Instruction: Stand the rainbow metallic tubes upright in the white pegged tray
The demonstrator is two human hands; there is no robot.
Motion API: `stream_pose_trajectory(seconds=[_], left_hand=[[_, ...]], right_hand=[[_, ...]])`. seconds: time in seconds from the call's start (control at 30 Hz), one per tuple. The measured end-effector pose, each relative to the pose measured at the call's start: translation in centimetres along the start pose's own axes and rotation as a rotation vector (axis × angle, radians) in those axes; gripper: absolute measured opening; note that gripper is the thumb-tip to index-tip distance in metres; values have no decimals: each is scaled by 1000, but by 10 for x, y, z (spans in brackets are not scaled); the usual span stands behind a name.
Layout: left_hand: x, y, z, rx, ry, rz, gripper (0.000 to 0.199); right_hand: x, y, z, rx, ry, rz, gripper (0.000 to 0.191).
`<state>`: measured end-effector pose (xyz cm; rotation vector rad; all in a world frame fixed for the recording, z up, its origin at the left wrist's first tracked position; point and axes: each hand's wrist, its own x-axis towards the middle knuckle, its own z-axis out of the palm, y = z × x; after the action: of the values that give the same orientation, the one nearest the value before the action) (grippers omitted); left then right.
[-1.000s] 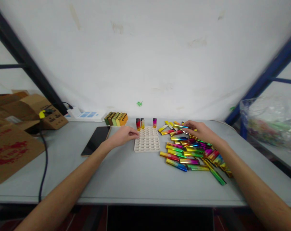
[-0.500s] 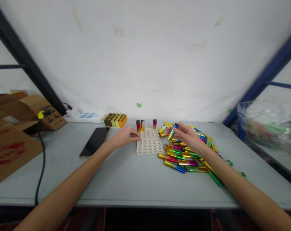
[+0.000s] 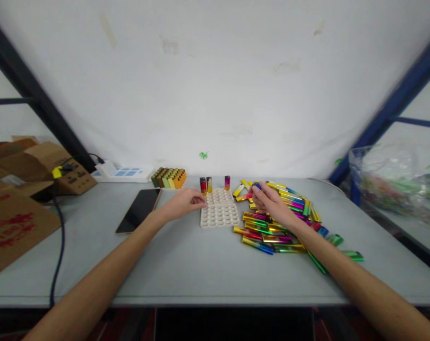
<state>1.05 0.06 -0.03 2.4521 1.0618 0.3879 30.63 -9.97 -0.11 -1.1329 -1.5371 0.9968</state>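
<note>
A white tray (image 3: 219, 215) with rows of small slots lies in front of me. Three lighters stand upright in its back part: a red one (image 3: 203, 186), a yellow one (image 3: 209, 184) and a purple one (image 3: 227, 183). My left hand (image 3: 186, 203) is at the tray's left edge, thumb and fingers closed together; whatever they may pinch is hidden. To the right, my right hand (image 3: 272, 204) is closed around a lighter whose blue top (image 3: 257, 185) shows above the fingers. Beneath and around that hand spreads a pile of shiny metallic lighters (image 3: 277, 239).
A block of upright lighters (image 3: 169, 177) stands at the back, left of the tray. Nearer lies a black phone (image 3: 138, 211). Farther left are a power strip (image 3: 132, 174), a dark cable (image 3: 60, 246) and cardboard boxes (image 3: 19, 227). A clear plastic bag (image 3: 388, 184) sits far right.
My right hand has turned the lighter: its body showed before, and now mostly the blue top does. My left hand stays beside the tray. The view has shifted slightly.
</note>
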Motion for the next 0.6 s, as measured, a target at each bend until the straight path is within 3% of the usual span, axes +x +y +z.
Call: stream_pose_trajectory(seconds=[0.2, 0.33, 0.6], left_hand=[[1, -5, 1, 26, 0, 19, 33], [2, -7, 1, 13, -12, 3, 33], [2, -9, 2, -11, -17, 5, 32]], right_hand=[[1, 8, -4, -299, 170, -13, 50], [3, 11, -4, -443, 224, -4, 45], [1, 9, -2, -434, 220, -42, 40]])
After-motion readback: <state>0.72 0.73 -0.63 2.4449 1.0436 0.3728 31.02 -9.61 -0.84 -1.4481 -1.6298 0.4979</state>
